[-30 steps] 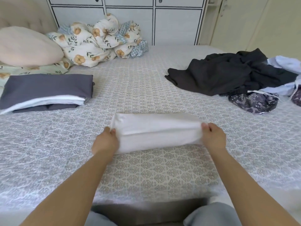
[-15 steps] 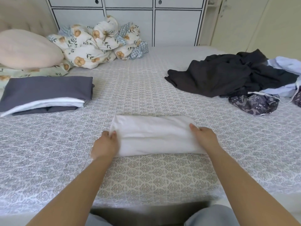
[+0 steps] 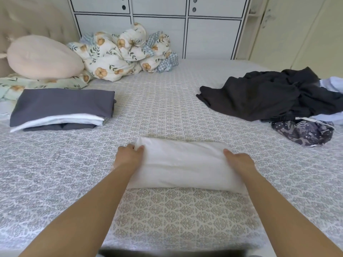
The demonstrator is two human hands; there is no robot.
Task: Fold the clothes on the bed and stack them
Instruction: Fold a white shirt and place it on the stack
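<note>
Lying at far left on the bed point(image 3: 167, 112): folded stack point(image 3: 61, 108), dark grey over white over grey, below a pink pillow point(image 3: 42, 57) and floral bedding point(image 3: 122, 52). Gripping the left end of the white folded garment point(image 3: 183, 164): left hand point(image 3: 129, 156), thumb on top, fingers curled under the edge. Resting flat at centre, near the front edge: same garment. Pinching its right end: right hand point(image 3: 239, 161), fingers hidden beneath. Heaped at right, unfolded: dark clothes point(image 3: 269, 93), patterned piece point(image 3: 304, 133), pale blue item point(image 3: 332, 84).
</note>
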